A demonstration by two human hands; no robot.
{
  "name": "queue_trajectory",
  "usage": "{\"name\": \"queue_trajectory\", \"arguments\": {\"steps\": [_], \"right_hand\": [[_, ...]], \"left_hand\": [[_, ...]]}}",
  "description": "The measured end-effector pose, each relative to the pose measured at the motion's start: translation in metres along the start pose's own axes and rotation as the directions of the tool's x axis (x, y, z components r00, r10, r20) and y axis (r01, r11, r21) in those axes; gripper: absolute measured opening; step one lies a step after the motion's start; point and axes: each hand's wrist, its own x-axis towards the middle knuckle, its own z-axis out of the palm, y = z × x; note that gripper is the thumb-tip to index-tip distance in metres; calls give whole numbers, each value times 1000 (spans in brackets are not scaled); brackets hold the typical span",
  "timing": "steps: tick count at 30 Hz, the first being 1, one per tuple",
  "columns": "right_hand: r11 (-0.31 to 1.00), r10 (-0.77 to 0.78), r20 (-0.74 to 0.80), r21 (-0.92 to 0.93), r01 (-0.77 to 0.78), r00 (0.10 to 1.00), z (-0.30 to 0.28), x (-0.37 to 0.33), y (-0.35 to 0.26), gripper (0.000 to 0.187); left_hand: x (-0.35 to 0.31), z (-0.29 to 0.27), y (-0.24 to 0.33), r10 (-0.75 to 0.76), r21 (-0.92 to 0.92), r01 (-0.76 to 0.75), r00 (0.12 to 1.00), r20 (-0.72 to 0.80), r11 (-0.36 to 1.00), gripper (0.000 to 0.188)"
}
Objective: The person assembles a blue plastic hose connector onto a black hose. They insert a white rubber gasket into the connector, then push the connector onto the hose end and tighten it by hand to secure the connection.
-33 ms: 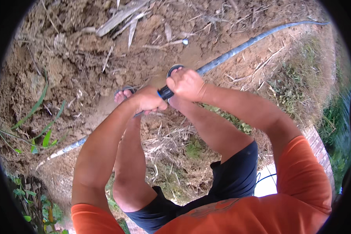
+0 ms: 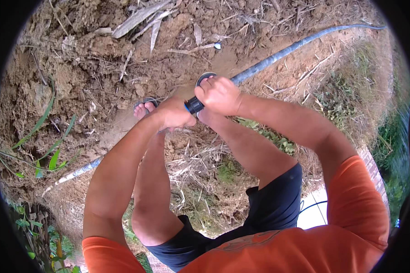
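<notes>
A long, mud-smeared grey-blue pipe (image 2: 278,55) slants across the ground from the far right toward the near left. Between my hands shows a black pipe coupling (image 2: 195,105) with a blue ring on its left end. My right hand (image 2: 219,94) is closed around the coupling's right side, where the pipe meets it. Just left of the blue ring, my left hand (image 2: 175,113) is wrapped round the pipe, its fingers partly hidden underneath. Beyond my left forearm, the pipe's other stretch (image 2: 84,168) lies on the soil.
My sandalled feet (image 2: 145,107) stand on loose brown soil (image 2: 100,91) beneath the pipe. Dry stalks (image 2: 139,20) and a small white-ended piece (image 2: 217,46) lie beyond. Green blades (image 2: 41,123) rise at the left; low grass (image 2: 346,100) grows at the right, near brick paving (image 2: 371,166).
</notes>
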Motion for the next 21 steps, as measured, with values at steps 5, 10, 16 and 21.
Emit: {"name": "queue_trajectory", "arguments": {"steps": [5,10,16,21], "right_hand": [[991,57,339,97,-95,939,-28,30,18,23],[996,-83,-127,-44,78,988,-21,-4,0,25],[995,56,247,63,-74,967,-11,5,-2,27],[629,-413,910,311,-712,32,5,69,48,18]], "left_hand": [[-13,-8,18,224,55,-217,956,-189,975,29],[1,-13,29,54,-290,48,941,334,956,20],[14,11,24,29,21,-29,1000,-8,999,14],[-7,39,33,190,308,-50,874,-446,950,44]]}}
